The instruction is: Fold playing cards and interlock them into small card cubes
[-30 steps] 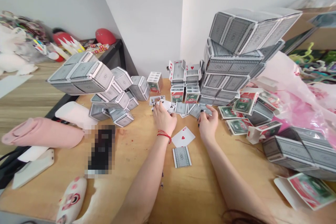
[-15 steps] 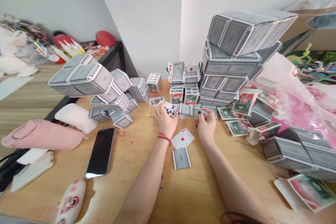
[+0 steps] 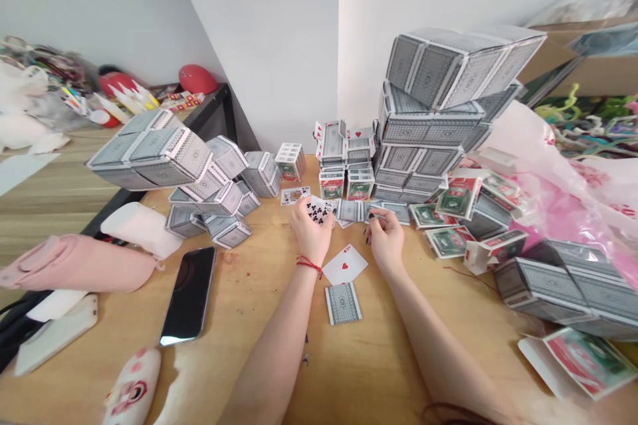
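My left hand (image 3: 310, 229), a red string round its wrist, is closed on a playing card with club pips (image 3: 318, 211). Just right of it lie grey-backed playing cards (image 3: 350, 210). My right hand (image 3: 387, 239) has bent fingers pinching at the edge of a grey-backed card (image 3: 399, 212); its fingertips partly hide the contact. Between the wrists, an ace of hearts (image 3: 345, 265) lies face up, with a grey-backed card (image 3: 343, 304) below it. A face card (image 3: 296, 195) rests beyond my left fingers.
A tall stack of grey card-covered blocks (image 3: 423, 126) rises at the right, beside card boxes (image 3: 451, 241). More blocks (image 3: 199, 172) lean at the left, near a phone (image 3: 188, 295) and pink case (image 3: 84, 262). Card boxes (image 3: 359, 182) stand at the back.
My right hand's fingertips have shifted slightly left along the grey-backed cards. My left hand keeps hold of the club card. The whole view has shifted a little.
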Demonstrator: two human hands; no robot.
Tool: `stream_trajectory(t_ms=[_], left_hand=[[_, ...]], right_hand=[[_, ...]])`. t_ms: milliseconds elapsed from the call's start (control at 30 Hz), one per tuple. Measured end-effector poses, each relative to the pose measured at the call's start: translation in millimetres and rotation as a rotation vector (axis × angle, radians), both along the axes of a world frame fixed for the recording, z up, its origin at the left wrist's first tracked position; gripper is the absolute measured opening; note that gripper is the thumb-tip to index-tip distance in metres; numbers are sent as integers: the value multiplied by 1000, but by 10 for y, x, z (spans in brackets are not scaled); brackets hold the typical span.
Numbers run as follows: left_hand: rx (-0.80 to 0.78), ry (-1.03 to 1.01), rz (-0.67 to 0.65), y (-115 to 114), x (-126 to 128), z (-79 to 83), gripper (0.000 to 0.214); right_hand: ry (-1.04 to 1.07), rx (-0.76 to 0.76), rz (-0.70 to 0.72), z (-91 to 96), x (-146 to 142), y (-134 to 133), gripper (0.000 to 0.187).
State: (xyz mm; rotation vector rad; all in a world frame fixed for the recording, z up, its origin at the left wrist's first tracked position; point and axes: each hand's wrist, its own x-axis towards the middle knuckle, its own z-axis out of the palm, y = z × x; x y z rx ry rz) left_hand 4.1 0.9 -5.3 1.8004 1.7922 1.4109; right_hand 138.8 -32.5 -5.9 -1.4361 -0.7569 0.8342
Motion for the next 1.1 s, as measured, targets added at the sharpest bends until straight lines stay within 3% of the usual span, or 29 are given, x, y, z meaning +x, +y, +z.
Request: stream_trajectory(t_ms=[167,267,433,533,633,733,900,967,1100], left_hand=[[71,9,-18,-36,29,103,51],[128,32,-67,-85,68,175,51],[159,139,-379,-226,198,211,51],[125,175,-542,-287,259,190,56],[91,184,-599,-295,252,186,62],[48,215,-426,-265,202,199,59],[-197,406,175,-177,124,149,50],[-284,482,241,-136,103,106,51],[-305,553,204,-65,80,27,48]], right_hand=[[27,6,87,32,-34,-17,18],[162,2,152,49,-51,-12,21],[514,46,302,39,-55,14,29],[436,31,294,8,-38,8,24],[239,2,226,-21,-10,2,24],[91,-2,96,-41,14,14,24],[157,-22,94,-52,9,39,27],[136,-32,92,-55,2,41,29],[7,-27,58,-73,3,37,31]])
